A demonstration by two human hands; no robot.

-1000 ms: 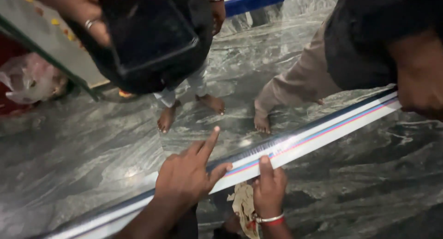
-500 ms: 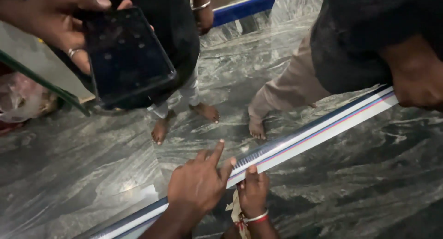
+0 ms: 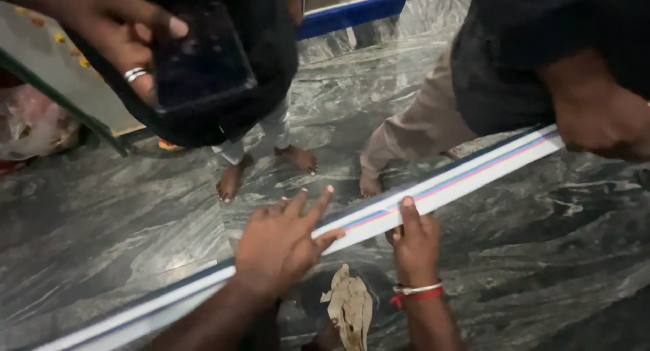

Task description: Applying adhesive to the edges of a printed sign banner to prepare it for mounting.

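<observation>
Hands: your left hand point(image 3: 281, 239) lies flat, fingers spread, on the strip point(image 3: 379, 209); your right hand point(image 3: 414, 246) pinches its near edge, long axis rising rightward.

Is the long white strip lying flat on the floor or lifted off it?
Cannot tell for certain. The long white strip runs level across the marble floor, with the left hand and right hand pressing on it.

Dim, warm light is falling from above, glaring softly off the polished floor point(image 3: 101, 249) and along the pale strip point(image 3: 433, 188). Motion blur is softening the near hands; the far phone point(image 3: 200, 60) is sitting dark and unfocused.
</observation>
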